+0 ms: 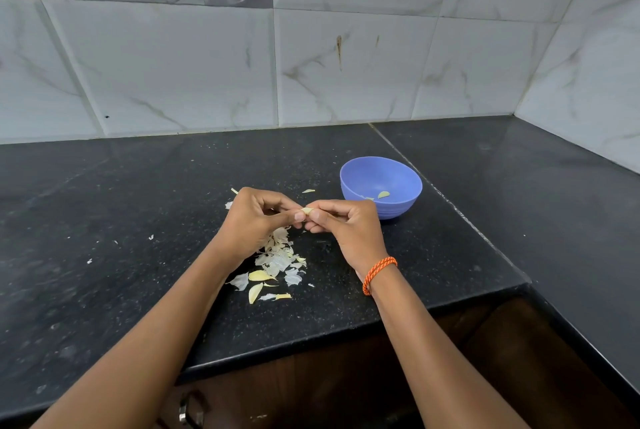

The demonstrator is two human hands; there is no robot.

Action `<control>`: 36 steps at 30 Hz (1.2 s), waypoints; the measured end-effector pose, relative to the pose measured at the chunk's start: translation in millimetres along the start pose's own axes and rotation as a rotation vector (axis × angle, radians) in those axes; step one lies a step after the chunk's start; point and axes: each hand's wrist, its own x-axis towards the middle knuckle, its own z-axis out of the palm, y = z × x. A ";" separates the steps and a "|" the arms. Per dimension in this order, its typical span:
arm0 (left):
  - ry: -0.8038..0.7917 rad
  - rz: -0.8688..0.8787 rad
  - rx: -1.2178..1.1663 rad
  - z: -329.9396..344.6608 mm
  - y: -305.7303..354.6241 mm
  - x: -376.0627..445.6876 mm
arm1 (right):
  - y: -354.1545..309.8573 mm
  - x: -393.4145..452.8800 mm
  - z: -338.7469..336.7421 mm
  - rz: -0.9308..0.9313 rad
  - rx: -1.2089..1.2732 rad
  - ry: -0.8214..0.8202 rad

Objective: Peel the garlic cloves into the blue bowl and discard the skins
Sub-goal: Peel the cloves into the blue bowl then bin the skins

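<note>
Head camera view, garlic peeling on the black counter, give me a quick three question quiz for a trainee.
1. True or false: both hands pinch the garlic clove.
2. The blue bowl sits nearer which hand? A) left hand B) right hand
3. Fill in: the pile of skins lies on the ____.

Key: 1 true. 2 B. 3 counter, below the hands.
</note>
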 end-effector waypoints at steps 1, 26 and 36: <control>-0.006 -0.002 -0.014 -0.2 0.1 0.0 | -0.4 0.1 -0.3 0.010 0.016 -0.005; 0.059 0.097 0.397 1.0 -8.9 3.0 | 5.3 0.6 11.0 -0.185 -0.532 -0.002; 0.061 0.142 0.477 1.8 -7.2 2.9 | 1.7 -0.2 13.1 -0.197 -0.652 0.008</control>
